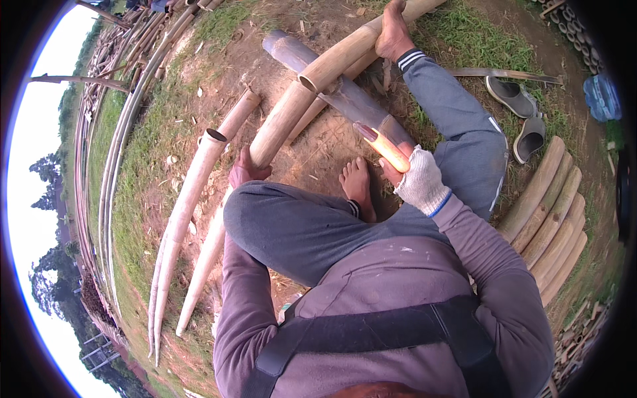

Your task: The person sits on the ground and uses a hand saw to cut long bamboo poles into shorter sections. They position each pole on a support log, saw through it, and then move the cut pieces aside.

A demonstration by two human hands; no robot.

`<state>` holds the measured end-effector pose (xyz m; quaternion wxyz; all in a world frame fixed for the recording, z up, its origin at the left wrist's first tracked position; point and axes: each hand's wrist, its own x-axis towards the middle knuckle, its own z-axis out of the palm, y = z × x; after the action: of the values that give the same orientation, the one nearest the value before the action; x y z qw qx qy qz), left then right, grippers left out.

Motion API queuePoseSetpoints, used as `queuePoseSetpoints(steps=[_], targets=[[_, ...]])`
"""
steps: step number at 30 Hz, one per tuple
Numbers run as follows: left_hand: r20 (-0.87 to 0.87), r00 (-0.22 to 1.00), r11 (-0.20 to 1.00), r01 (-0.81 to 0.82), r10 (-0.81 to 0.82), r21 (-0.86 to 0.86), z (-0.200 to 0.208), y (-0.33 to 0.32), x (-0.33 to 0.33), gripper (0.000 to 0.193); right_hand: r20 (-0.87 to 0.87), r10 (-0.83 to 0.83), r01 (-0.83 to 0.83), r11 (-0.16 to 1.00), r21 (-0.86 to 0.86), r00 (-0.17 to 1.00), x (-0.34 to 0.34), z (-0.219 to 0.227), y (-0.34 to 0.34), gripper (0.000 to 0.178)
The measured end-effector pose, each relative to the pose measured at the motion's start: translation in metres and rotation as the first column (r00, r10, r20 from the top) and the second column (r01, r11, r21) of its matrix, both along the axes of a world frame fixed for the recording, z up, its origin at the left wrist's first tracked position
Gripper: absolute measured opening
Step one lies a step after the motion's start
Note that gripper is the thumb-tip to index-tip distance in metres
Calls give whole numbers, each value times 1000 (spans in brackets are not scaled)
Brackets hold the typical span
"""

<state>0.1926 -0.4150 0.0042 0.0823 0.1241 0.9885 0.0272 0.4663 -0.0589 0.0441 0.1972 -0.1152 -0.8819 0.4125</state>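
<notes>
My bare left hand (245, 171) is closed round a pale bamboo pole (282, 123), beside my bent knee. The pole slants from the lower left up to a thick greyish bamboo log (352, 99) on the ground. Another bamboo pole (355, 53), its open end toward me, lies across the log with my bare foot (393, 34) against it. My right hand (423, 182), in a white knit glove, grips a tool with an orange-brown wooden handle (389, 151) and a dark tip. What kind of tool it is cannot be made out.
More bamboo poles (189, 192) lie on the left, one with an open end. Curved bamboo pieces (544, 205) are stacked at the right. Grey shoes (529, 139), a long split strip (511, 74) and a blue water jug (602, 97) lie beyond my right leg.
</notes>
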Motion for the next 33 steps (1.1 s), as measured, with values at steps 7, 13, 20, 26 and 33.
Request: queuePoseSetpoints(steps=[7,13,20,26,33], targets=[[37,999,1000,-13,12,10,13,13,1,90,-5,-25,25,999,-45,1000,-130,-5,-11,45],[22,1000,999,17,-18,49,1,-1,-3,91,-13,8,-8,999,-47,1000,26,25,3,35],[128,989,992,54,-68,111,-6,2,-4,94,137,-46,40,998,44,990,-129,-44,-9,45],[283,952,975,55,-116,216,-41,-6,10,100,-102,-28,26,999,-27,994,-48,17,-7,36],[22,990,939,126,-140,319,-89,36,33,96,-159,-315,345,910,228,936,98,91,69,20]])
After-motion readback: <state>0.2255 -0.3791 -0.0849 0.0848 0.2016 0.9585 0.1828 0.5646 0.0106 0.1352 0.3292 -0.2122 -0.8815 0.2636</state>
